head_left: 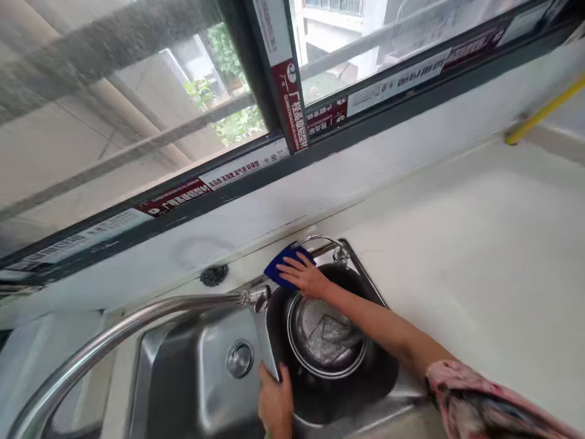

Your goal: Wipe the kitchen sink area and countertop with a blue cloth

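Note:
A blue cloth [278, 268] lies at the back edge of the double sink, beside a thin curved spout [315, 238]. My right hand [305, 277] presses down on it, fingers stretched across the fabric and holding it there. At the front, my left hand [275, 399] is closed on the sink divider [267, 344], thumb and forefinger on either side of its rim. Between my hands sits a large dark rounded vessel [315, 399] in the right basin. Inside it is a round metal strainer [295, 329] with a perforated bottom; the greyish flat shapes in it are unclear.
A long metal faucet [159, 308] arches over the left basin [214, 384], which has a round drain [239, 358]. A dark scouring pad [214, 275] lies on the back ledge. Pale countertop [479, 256] extends right, toward a yellow pipe [546, 110]. Windows [137, 122] run behind.

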Motion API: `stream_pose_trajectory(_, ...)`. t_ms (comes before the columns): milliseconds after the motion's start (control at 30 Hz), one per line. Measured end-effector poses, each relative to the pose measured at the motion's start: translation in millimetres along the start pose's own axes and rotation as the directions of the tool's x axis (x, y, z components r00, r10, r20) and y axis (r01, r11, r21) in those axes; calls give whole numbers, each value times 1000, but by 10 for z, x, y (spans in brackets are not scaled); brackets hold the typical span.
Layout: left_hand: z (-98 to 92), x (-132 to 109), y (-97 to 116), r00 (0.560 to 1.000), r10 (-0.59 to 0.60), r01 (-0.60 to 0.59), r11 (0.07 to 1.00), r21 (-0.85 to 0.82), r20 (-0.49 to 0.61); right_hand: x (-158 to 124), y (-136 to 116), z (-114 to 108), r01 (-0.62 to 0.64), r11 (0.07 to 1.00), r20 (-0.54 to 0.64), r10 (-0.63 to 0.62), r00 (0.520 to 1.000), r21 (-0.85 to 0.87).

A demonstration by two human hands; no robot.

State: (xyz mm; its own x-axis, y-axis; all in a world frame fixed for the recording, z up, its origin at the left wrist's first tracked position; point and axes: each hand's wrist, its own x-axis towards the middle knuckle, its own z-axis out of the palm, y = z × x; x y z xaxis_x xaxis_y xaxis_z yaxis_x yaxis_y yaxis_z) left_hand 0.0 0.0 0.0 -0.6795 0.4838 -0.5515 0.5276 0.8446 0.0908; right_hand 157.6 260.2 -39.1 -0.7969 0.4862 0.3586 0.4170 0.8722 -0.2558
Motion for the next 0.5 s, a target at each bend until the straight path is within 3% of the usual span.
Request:
stream_pose_trajectory(100, 30, -137, 133, 1000, 6, -6, 1000, 5, -18, -337, 168, -227, -179, 982, 0, 180, 984, -55)
stream_pose_trajectory(200, 52, -174, 171, 998, 39, -40, 999, -2, -47, -474, 157, -307, -362, 926, -36, 360, 932, -107)
stream_pose_trajectory(267, 60, -158, 161, 996, 61, -63, 998, -25, -64, -458, 72, -275, -495, 861, -104, 485, 868, -120)
stream_pose_trajectory(400, 55, -132, 147, 991, 104, -109, 992, -61, -84, -342, -79, -143, -725, 684, -275, 685, 675, -77)
stream_pose_trajectory(500, 50, -142, 158, 987, 125, -133, 988, -76, -98, -300, -120, -53, -780, 624, -312, 730, 608, -59)
